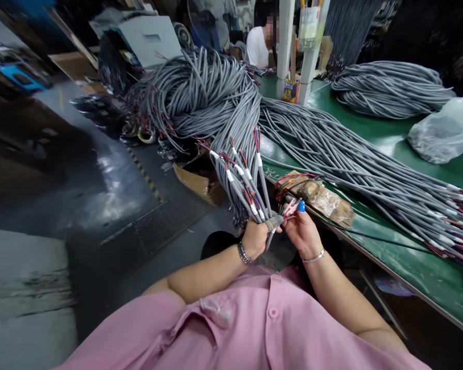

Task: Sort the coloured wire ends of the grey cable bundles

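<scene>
My left hand is closed around several grey cables, whose white-banded ends fan upward with coloured wires showing. A grey covering wraps one of its fingers. Close on the right, my right hand pinches the thin coloured wires at one cable's end. Its thumb carries a blue tip cover. Something pale and pinkish lies between thumb and fingers, too small to make out. The held cables run back into a large grey coil behind them.
A worn wooden block with clamps and wires sits at the edge of the green table. Long cables lie across it, near another coil and a plastic bag. A cardboard box stands below. A person sits beyond.
</scene>
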Motion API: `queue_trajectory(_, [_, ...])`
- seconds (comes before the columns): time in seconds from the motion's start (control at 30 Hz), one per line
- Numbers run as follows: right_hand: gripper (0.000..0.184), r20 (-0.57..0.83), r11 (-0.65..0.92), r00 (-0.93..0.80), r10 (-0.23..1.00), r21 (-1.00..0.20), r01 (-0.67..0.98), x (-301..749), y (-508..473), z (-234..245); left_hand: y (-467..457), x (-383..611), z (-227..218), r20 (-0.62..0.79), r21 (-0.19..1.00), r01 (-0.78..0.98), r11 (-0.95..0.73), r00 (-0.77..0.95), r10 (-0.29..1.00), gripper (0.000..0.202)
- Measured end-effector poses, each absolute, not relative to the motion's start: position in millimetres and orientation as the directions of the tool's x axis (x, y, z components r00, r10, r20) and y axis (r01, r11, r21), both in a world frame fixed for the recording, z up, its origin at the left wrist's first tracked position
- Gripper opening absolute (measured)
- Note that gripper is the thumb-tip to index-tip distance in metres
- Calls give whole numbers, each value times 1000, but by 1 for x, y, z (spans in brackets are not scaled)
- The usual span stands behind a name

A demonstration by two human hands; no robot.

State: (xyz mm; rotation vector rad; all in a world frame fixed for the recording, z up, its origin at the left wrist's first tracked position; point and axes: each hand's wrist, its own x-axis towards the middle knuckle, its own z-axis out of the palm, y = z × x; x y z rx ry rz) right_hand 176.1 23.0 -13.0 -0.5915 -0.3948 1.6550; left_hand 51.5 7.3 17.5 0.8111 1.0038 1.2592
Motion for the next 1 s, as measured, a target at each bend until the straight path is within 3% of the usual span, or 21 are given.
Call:
queue_trajectory(0.63, [22, -223, -211, -107, 969, -520, -828, 180, 21, -6, -3, 38, 17, -143, 908, -396, 133, 5, 990, 21])
queue_trajectory(0.8, [23, -201, -184, -79, 976, -586, -789, 181, 22, -9, -4, 37, 16, -140, 908, -402, 121, -20, 990, 24])
queue_trajectory(1.0, [31, -63, 91, 230, 971, -795, -600, 174, 18, -18, 0, 44, 12, -125, 918, -382, 109, -18, 992, 19])
